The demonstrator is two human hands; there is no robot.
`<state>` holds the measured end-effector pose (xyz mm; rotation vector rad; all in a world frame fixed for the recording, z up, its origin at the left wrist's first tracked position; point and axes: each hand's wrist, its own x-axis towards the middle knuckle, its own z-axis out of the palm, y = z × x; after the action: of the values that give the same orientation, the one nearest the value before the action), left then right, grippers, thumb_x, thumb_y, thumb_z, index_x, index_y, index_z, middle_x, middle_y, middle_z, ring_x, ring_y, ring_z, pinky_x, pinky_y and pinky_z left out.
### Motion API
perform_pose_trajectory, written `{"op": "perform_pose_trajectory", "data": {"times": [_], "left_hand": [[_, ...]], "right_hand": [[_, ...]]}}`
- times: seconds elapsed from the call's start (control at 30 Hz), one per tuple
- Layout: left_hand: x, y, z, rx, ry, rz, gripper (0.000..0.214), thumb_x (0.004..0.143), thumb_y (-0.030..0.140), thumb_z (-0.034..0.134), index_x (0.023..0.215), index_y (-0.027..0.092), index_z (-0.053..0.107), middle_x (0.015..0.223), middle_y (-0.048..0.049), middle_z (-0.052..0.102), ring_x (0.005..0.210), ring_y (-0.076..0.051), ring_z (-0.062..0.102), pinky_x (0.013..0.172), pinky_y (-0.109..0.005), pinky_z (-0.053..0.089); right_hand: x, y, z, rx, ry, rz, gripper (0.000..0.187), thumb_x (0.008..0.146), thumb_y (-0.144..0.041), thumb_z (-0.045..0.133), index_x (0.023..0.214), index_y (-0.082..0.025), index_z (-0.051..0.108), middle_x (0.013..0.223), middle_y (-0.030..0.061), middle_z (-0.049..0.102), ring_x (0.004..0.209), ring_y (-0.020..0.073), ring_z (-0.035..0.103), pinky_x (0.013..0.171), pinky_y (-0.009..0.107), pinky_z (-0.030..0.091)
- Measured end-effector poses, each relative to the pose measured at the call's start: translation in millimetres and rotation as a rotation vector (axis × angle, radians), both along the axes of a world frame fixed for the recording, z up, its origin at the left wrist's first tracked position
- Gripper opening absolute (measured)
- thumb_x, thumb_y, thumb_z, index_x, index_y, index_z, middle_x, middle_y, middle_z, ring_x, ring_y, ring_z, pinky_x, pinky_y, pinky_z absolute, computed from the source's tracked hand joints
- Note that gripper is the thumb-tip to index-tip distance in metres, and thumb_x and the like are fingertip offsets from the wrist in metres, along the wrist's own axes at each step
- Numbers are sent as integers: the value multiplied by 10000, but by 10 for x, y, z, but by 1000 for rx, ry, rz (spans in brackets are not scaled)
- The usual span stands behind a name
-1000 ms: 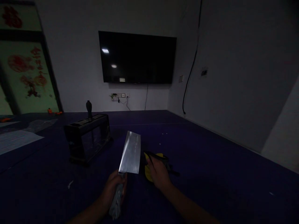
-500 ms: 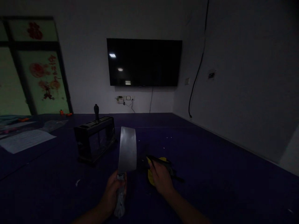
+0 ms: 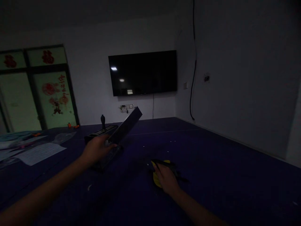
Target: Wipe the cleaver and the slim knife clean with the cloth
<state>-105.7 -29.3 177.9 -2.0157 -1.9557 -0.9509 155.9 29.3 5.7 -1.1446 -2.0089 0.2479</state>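
Observation:
The room is dim. My left hand (image 3: 96, 150) is closed round the handle of a broad steel cleaver (image 3: 125, 125), whose blade slants up to the right over a dark knife block (image 3: 103, 133). One dark knife handle (image 3: 102, 120) stands out of the block's top. My right hand (image 3: 166, 179) lies on a yellow and black sharpener (image 3: 162, 169) on the dark blue table (image 3: 211, 163); its fingers curl over the tool.
White papers (image 3: 39, 153) and plastic wrap lie at the left of the table. A black wall screen (image 3: 143, 72) hangs behind, with sockets under it. A cable (image 3: 194, 62) runs down the right wall. Green glass doors (image 3: 35, 94) stand at the left.
My left hand has carried the cleaver from in front of me up and leftward to above the knife block, its blade now tilted. My right hand stayed on the sharpener.

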Motion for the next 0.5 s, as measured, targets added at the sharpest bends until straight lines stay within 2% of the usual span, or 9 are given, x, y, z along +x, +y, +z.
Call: {"op": "perform_pose_trajectory", "data": {"times": [0.07,0.13,0.2,0.23,0.37,0.5], "left_hand": [[-156,-47,358,7,105,95,541,612,569,576,977,170,559,826,-68,639,720,-207,576,568,-240,357],[-273,-102,672,-28,179,228,620,624,622,542,1007,135,532,749,-52,631,679,-187,564,567,-232,348],[-364,-150,924,-22,291,333,630,668,627,497,1017,103,520,659,-19,596,688,-169,552,604,-222,341],[-407,-168,1025,-34,356,341,646,684,649,456,1000,90,525,664,-15,585,704,-163,550,625,-219,337],[-598,-176,1294,19,551,414,851,703,741,154,945,15,528,728,-12,550,833,-193,541,729,-251,302],[-772,-121,1472,22,655,379,968,628,775,35,960,28,551,724,10,566,844,-191,528,727,-242,284]], "right_hand": [[3,1,-1,10,-24,0,417,923,-333,237,1068,-160,588,988,94,657,913,202,608,809,285,409],[4,10,-10,7,-44,-7,412,922,-319,242,1058,-154,594,972,97,663,893,204,615,795,287,411],[4,21,-21,1,-53,-15,403,919,-311,253,1051,-148,597,974,102,663,896,211,614,799,294,407],[4,25,-24,0,-52,-19,398,917,-309,259,1051,-147,597,981,104,661,906,214,611,808,298,402],[6,25,-21,-3,-48,-26,385,916,-304,268,1046,-157,600,975,96,664,913,204,610,815,287,399],[11,12,-4,1,-51,-28,381,913,-309,280,1030,-156,608,972,101,665,918,209,610,820,293,401]]}}
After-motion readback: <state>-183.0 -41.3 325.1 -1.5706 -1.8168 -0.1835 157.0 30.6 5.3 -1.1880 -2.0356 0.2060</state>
